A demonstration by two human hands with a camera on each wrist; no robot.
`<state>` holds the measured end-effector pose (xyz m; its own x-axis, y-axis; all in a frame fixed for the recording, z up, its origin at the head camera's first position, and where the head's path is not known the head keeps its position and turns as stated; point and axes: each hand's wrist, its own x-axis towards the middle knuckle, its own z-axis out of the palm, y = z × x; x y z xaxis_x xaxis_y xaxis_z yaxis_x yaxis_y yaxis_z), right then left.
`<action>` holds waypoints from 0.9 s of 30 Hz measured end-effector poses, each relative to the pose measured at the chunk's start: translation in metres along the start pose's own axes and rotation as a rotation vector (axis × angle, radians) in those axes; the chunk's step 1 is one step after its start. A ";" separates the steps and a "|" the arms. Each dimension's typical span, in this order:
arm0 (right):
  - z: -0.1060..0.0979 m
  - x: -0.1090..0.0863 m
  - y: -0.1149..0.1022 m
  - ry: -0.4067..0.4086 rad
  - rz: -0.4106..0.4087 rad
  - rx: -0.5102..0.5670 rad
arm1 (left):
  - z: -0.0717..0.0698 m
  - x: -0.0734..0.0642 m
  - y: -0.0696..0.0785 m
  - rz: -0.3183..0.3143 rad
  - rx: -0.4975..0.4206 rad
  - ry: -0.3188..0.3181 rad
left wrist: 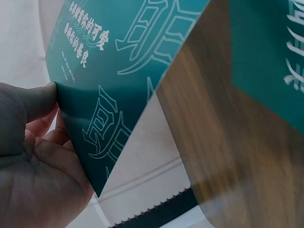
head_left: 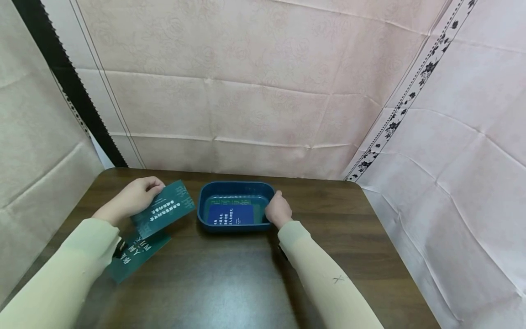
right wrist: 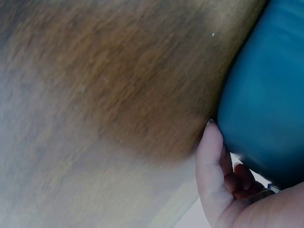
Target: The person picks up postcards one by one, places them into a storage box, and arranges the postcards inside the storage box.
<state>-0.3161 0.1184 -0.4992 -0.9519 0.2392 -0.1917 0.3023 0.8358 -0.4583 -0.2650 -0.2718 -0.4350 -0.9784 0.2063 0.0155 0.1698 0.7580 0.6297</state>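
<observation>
My left hand [head_left: 137, 198] pinches a dark green printed card [head_left: 174, 201] by its edge, between thumb and fingers. White lettering and pale outlined characters cover the card [left wrist: 118, 71], which is tilted in the left wrist view. Partly beneath it in the head view, a second green card [head_left: 141, 253] lies on the table. At the right end of a dark blue rectangular tray [head_left: 236, 185], my right hand [head_left: 279, 211] grips the rim and side, thumb against the outer wall. Inside the tray, a blue card [head_left: 230, 214] overlaps a green card [head_left: 256, 212].
Everything stands on a dark brown wooden table [head_left: 230, 274]. Pale patterned cloth [head_left: 263, 91] hangs behind its far edge, with more cloth [head_left: 472, 192] on the right and on the left. A black strip [head_left: 78, 91] runs down the left corner.
</observation>
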 end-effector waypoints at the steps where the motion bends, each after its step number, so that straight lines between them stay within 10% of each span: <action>1: 0.000 0.000 0.000 0.001 0.001 0.004 | 0.001 0.002 0.002 0.003 -0.003 0.000; 27: 0.000 0.001 0.003 0.010 -0.026 0.002 | 0.040 0.044 0.076 0.095 -0.126 0.065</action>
<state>-0.3160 0.1209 -0.5008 -0.9600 0.2218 -0.1712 0.2772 0.8407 -0.4651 -0.2906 -0.1804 -0.4173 -0.9647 0.2304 0.1272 0.2502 0.6528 0.7151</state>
